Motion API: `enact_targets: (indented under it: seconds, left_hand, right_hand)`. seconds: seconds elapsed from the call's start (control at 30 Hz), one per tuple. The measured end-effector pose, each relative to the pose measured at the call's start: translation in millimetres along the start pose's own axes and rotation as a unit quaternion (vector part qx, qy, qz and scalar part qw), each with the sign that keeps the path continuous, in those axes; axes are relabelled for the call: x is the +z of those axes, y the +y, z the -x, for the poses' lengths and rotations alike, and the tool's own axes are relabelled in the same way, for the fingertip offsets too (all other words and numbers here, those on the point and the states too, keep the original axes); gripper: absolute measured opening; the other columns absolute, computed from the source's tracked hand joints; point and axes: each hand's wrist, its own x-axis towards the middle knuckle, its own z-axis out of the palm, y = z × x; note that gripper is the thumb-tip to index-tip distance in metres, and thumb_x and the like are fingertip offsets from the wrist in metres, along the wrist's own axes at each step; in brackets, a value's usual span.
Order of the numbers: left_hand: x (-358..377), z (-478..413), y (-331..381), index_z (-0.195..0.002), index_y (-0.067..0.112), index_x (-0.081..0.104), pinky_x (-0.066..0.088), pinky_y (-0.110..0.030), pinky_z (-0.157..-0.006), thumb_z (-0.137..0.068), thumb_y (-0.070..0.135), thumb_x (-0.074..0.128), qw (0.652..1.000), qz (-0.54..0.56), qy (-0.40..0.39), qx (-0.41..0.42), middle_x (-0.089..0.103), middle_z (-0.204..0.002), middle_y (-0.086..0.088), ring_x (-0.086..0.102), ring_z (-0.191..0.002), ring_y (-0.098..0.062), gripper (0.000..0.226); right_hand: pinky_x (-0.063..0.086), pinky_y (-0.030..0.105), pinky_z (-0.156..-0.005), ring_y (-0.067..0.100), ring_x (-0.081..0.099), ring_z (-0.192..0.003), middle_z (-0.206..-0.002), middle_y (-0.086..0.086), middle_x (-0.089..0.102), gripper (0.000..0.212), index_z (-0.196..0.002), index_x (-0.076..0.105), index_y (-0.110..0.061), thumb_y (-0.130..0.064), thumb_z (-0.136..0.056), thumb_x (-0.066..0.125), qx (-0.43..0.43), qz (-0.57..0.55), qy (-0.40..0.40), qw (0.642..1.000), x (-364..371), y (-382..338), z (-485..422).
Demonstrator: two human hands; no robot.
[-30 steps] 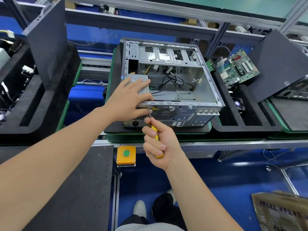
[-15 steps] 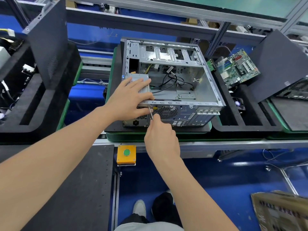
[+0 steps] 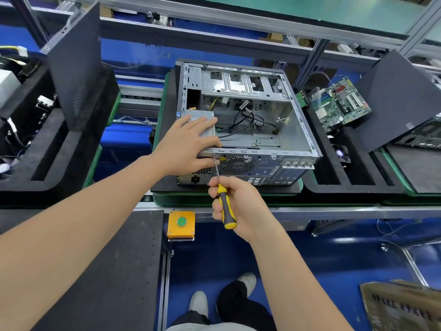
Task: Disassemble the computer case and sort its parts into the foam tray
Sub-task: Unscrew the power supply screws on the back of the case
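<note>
our right hand is curled tight round the handle of a yellow-and-black screwdriver, whose thin steel shaft runs up and slightly left from the grip, its tip meeting a screw at the top edge of the rear panel of the grey sheet-metal computer case. the case lies on its side just beyond the grip, open face up, rear panel with its round fan grille and ports turned toward us, its depth running away from us. our left hand, up and left of the grip, lies flat with fingers spread on the silver box-shaped power supply in the case's near-left corner, thumb along the rear rim. a small yellow sticker sits right by the tip, but we cannot read it. right of the grip, the black foam tray holds a green motherboard and a small black fan. just below and left of the grip sits an orange box with a green button. far down to the right, a brown cardboard box carries print too blurred to read.
</note>
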Motion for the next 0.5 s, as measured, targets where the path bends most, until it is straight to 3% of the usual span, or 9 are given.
enact_targets:
  seconds: [0.1,0.17,0.27,0.33,0.4,0.5]
  left_hand:
    - [0.8,0.0,-1.0,-0.125,0.044,0.058,0.012,-0.051,-0.125,-0.091,0.072,0.045,1.0,0.003,0.004,0.002,0.024,-0.167,-0.003,0.025,-0.153,-0.027,0.046]
    - [1.3,-0.1,-1.4,-0.125,0.043,0.059,0.013,-0.051,-0.124,-0.091,0.07,0.049,1.0,0.002,0.008,0.003,0.025,-0.167,-0.003,0.026,-0.153,-0.027,0.044]
    - [1.4,-0.1,-0.8,-0.124,0.043,0.059,0.013,-0.051,-0.124,-0.09,0.072,0.047,1.0,0.006,0.011,0.002,0.026,-0.167,-0.002,0.027,-0.152,-0.027,0.046]
    - [1.4,-0.1,-0.2,-0.124,0.043,0.059,0.013,-0.051,-0.124,-0.09,0.074,0.041,1.0,0.006,0.009,0.0,0.026,-0.167,-0.002,0.026,-0.152,-0.026,0.05]
    - [1.4,-0.2,0.2,-0.124,0.043,0.059,0.014,-0.051,-0.124,-0.089,0.074,0.038,1.0,0.007,0.009,-0.002,0.026,-0.167,-0.001,0.027,-0.152,-0.026,0.051]
    - [2.5,-0.3,-0.4,-0.124,0.043,0.059,0.015,-0.051,-0.124,-0.091,0.07,0.049,1.0,0.002,0.011,-0.002,0.026,-0.167,-0.001,0.027,-0.152,-0.026,0.044]
  right_hand:
    - [0.043,0.02,-0.038,0.014,0.065,-0.055,-0.087,0.007,0.071,0.022,-0.1,0.066,-0.012,-0.026,-0.109,0.05,0.031,-0.115,-0.069,0.99,-4.6,4.6,0.2]
    - [0.041,0.019,-0.031,0.011,0.066,-0.047,-0.09,0.011,0.073,0.022,-0.098,0.064,-0.012,-0.028,-0.107,0.052,0.062,-0.261,-0.132,0.954,-4.8,10.9,-1.4]
    - [0.037,0.021,-0.026,0.012,0.046,-0.028,-0.077,0.013,0.065,0.026,-0.101,0.058,-0.006,-0.027,-0.109,0.046,0.066,-0.417,-0.212,0.881,2.5,22.0,-3.6]
    - [0.034,0.021,-0.026,0.012,0.033,-0.027,-0.068,0.01,0.057,0.029,-0.104,0.058,-0.003,-0.025,-0.111,0.041,0.062,-0.452,-0.233,0.859,8.0,24.5,-6.1]
    - [0.03,0.019,-0.026,0.011,0.031,-0.027,-0.062,0.006,0.052,0.031,-0.106,0.061,-0.001,-0.023,-0.111,0.039,0.053,-0.442,-0.229,0.865,10.6,23.0,-8.2]
    - [0.027,0.02,-0.025,0.01,0.036,-0.025,-0.057,0.001,0.049,0.029,-0.103,0.066,-0.007,-0.025,-0.109,0.044,0.013,-0.307,-0.155,0.939,8.1,19.7,-11.7]
